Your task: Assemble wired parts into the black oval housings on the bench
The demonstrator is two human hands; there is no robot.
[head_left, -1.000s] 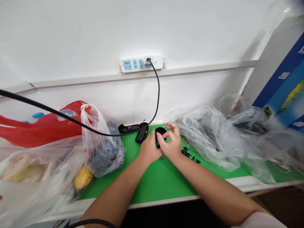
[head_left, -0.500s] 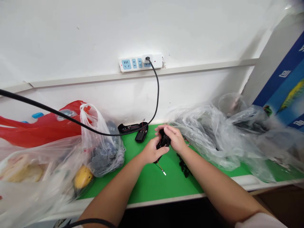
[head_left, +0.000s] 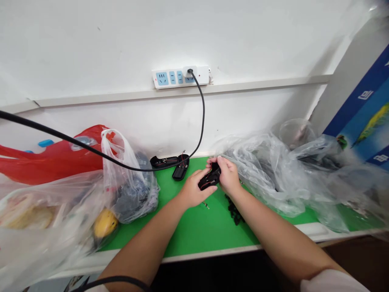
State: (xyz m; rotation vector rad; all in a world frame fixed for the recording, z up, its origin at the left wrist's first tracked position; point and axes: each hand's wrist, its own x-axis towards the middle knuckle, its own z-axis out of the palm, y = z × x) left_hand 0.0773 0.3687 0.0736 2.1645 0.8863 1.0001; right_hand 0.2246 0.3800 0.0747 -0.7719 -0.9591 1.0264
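Over the green mat (head_left: 194, 231), my left hand (head_left: 194, 188) grips a black plastic housing (head_left: 209, 178) with a thin red wire in it. My right hand (head_left: 227, 174) is closed on the upper right end of the same housing. A small wired part (head_left: 206, 205) shows just below the hands. Two more black housings lie by the wall, one flat on its side (head_left: 164, 162) and one nearer (head_left: 180, 170) with wires sticking up. A pile of small black pieces (head_left: 234, 211) lies beside my right forearm.
A black cable (head_left: 203, 109) runs from the power strip (head_left: 181, 77) across the left side. Red (head_left: 60, 160) and white plastic bags (head_left: 130, 190) stand at left, with a yellow item (head_left: 105, 223) in clear plastic. Clear bags (head_left: 267, 174) and a blue box (head_left: 367, 101) are at right.
The housing has turned in my hands and its wired inside shows more. My right hand has shifted slightly right. The dangling wired part has moved up, closer to the hands.
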